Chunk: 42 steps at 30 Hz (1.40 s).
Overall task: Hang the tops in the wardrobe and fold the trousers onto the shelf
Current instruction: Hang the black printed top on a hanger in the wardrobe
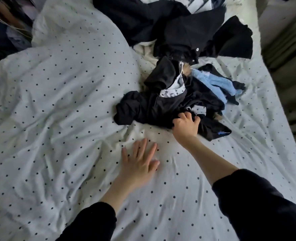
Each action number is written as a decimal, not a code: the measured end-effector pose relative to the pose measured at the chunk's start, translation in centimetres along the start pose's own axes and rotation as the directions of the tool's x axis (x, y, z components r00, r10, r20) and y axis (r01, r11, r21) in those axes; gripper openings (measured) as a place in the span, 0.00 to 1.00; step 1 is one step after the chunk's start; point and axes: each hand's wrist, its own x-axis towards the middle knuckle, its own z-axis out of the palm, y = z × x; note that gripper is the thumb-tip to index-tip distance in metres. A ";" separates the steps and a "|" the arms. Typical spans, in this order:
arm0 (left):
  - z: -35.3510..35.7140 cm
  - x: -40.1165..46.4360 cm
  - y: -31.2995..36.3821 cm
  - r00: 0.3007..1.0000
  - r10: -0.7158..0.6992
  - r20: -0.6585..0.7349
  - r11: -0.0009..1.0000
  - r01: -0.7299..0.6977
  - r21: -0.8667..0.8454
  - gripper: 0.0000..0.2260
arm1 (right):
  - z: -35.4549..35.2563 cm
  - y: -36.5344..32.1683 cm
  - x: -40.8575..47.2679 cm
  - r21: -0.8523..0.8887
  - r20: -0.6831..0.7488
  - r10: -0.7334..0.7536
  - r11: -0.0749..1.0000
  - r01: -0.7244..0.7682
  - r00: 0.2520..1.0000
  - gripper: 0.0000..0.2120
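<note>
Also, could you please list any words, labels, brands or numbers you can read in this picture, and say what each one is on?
No readable text anywhere in this view.
Black garment beside the right hand: a small blue embroidered mark, too small and blurred to tell whether it is a logo or letters.
White lining in the pile: a star print, no words.
Duvet cover: plain dots only.

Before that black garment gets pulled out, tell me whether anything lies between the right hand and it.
Nothing does: the right hand already grips the near edge of the black garment. The star-print cloth lies on top of it. No wardrobe is in view.
</note>
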 end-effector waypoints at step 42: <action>7.5 -33.1 34.9 0.324 0.938 0.120 0.295 -0.932 0.210 0.13 | 10.9 16.4 -72.6 0.886 0.090 0.811 0.200 -0.419 0.578 0.07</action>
